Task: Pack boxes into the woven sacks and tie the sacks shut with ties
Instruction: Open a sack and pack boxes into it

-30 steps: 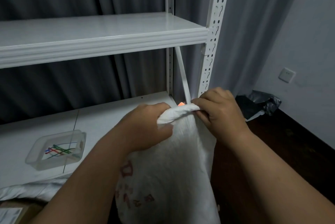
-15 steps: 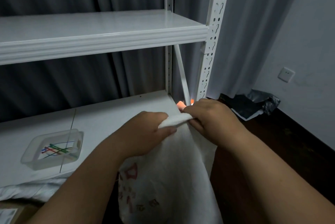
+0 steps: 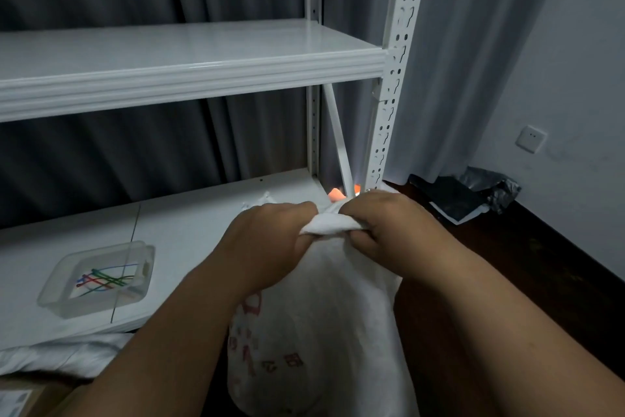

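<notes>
A: Closing the sack point(image 3: 318, 325) now. Left hand point(image 3: 270, 241) and right hand point(image 3: 385, 230) both curled tight round the bunched neck, fingers point(image 3: 363, 241) pinching cloth, sack hanging just in front of the lower shelf point(image 3: 189, 224).

B: Best to twist the neck narrow, hold with 1 hand, then reach for a tie point(image 3: 105, 281) from the clear tray point(image 3: 98, 278).

A: Count?

B: 1 sack held, 1 tray, several coloured ties, too tangled to number. 1 cardboard box point(image 3: 23, 396) at bottom left, 2 shelves visible.
</notes>
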